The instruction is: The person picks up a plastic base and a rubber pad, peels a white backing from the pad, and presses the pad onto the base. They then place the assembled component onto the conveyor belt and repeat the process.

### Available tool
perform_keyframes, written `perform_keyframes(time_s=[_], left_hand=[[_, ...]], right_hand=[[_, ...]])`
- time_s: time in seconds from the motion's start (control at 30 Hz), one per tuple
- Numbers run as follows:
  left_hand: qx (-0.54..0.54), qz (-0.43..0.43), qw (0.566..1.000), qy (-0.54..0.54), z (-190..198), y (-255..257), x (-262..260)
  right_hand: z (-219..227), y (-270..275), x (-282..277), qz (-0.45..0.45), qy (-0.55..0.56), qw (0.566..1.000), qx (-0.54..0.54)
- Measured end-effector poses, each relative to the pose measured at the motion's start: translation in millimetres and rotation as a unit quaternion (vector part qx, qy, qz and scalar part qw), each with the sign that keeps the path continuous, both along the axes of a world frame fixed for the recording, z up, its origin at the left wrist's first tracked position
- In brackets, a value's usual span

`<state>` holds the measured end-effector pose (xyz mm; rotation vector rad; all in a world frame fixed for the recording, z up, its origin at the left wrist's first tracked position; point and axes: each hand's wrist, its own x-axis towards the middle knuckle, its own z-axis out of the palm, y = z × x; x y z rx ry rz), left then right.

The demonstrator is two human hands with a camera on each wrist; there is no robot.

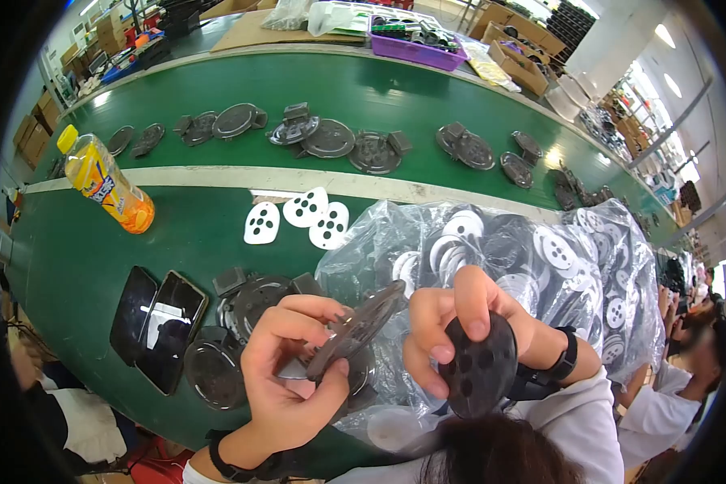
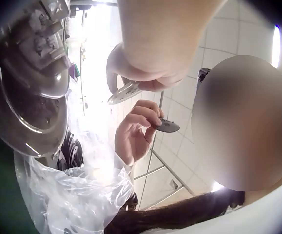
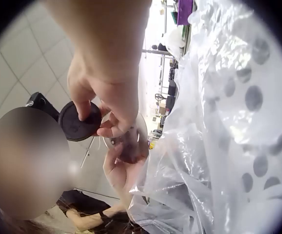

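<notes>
My left hand (image 1: 278, 391) pinches a dark, see-through round plastic cover (image 1: 365, 324) by its edge, tilted so that it is seen nearly side-on. Close to its right, my right hand (image 1: 469, 302) grips a flat black oval pad (image 1: 482, 375) with several small holes or dimples, thumb and fingers around its edge. In the left wrist view the black pad (image 2: 167, 126) and the cover (image 2: 124, 92) are apart. The right wrist view shows the pad (image 3: 77, 124) in front, with the cover (image 3: 140, 139) partly hidden behind my fingers.
A clear plastic bag (image 1: 355, 242) of white and black pads lies at the right. Three white pads (image 1: 261, 223) lie beyond the hands. More dark covers (image 1: 215, 371) and two phones (image 1: 169, 331) are at the left, below a drink bottle (image 1: 109, 185). Farther back, covers (image 1: 329, 139) line a green bench.
</notes>
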<state>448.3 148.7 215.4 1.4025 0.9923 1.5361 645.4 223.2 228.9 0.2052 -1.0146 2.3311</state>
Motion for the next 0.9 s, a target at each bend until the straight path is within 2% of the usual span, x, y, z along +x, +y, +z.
perform_keyframes(time_s=[0.17, 0.23, 0.3, 0.37, 0.4, 0.43, 0.53, 0.67, 0.77, 0.9], left_hand=[[0.031, -0.003, 0.999, -0.020, -3.9, -1.8, -1.4], [0.010, -0.012, 0.997, -0.077, -1.3, -6.6, 0.7], [0.047, -0.005, 0.998, -0.051, -1.0, -5.1, 1.6], [0.080, 0.003, 0.997, -0.024, -1.1, -4.5, 2.9], [0.087, -0.007, 0.995, -0.049, -1.5, -5.7, 3.8], [0.095, -0.018, 0.993, -0.074, -1.8, -6.5, 4.4], [0.085, -0.051, 0.989, -0.107, 2.0, -10.0, 7.4], [0.150, -0.102, 0.972, -0.147, -4.0, -3.5, 11.9], [0.170, -0.124, 0.961, -0.178, -10.5, -0.7, 13.4], [0.180, -0.115, 0.964, -0.155, -7.6, 1.3, 9.2]], right_hand=[[0.0, 4.5, 0.9, -0.027, 0.002, 0.999, 0.039], [0.5, 4.3, 1.0, -0.022, -0.003, 0.999, 0.034], [3.7, 3.5, 3.6, -0.017, -0.006, 0.999, 0.030], [8.6, 0.6, 5.7, -0.095, -0.101, 0.986, 0.090], [6.5, -1.7, 3.4, -0.177, -0.127, 0.961, 0.169], [7.8, -5.4, 2.0, -0.173, -0.125, 0.963, 0.165], [12.6, -19.0, 1.5, -0.305, -0.194, 0.897, 0.256], [13.0, -21.5, 2.9, -0.329, -0.201, 0.865, 0.321], [12.4, -22.7, 2.2, -0.333, -0.180, 0.869, 0.317], [12.0, -21.4, 4.6, -0.315, -0.198, 0.876, 0.309]])
